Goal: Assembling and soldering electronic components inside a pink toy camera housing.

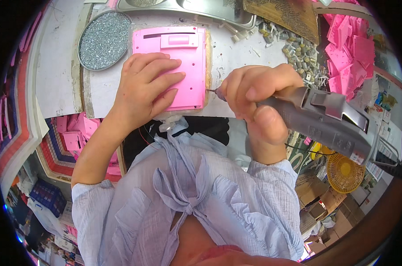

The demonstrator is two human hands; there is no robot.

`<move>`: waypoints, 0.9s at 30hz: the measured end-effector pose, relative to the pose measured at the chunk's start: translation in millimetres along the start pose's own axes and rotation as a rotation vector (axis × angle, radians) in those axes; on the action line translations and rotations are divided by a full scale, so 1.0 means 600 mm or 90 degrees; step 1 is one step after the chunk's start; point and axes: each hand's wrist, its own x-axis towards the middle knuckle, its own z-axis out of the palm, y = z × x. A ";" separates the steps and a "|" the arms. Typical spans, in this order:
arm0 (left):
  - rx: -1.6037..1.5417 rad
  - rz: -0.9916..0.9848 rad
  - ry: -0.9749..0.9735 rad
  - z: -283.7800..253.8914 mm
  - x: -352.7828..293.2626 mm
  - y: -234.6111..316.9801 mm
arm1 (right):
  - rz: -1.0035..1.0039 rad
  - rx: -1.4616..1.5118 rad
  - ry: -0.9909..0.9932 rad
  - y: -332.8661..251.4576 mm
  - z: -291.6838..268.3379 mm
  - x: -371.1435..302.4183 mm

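Note:
A flat pink plastic panel (187, 71) with small holes and a slot lies on the table in front of me. My left hand (150, 84) rests flat on its left half, fingers stretched out over the surface and holding nothing. My right hand (258, 95) is wrapped round a grey electric screwdriver (327, 117), which it holds tilted sideways. The thin bit (211, 91) points left and ends at the panel's right edge; whether it touches the panel I cannot tell.
At the upper left stands a round dish (103, 41) full of small screws. A metal tray (201, 9) lies along the back. Small grey-and-tan parts (300, 55) are scattered to the right, beside piled pink panels (351, 48). A yellow basket (345, 173) sits lower right.

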 end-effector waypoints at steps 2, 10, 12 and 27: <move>0.001 0.010 0.027 0.005 0.006 0.004 | -0.008 -0.033 -0.012 0.029 -0.007 -0.010; 0.063 -0.040 0.139 -0.011 0.047 -0.030 | -0.086 -0.037 -0.023 0.002 0.014 0.010; 0.167 -0.014 0.127 0.002 0.060 -0.079 | -0.121 -0.041 -0.059 -0.024 0.021 0.037; 0.070 -1.283 0.582 0.167 -0.922 -0.123 | -0.067 0.021 0.029 -0.012 -0.042 0.129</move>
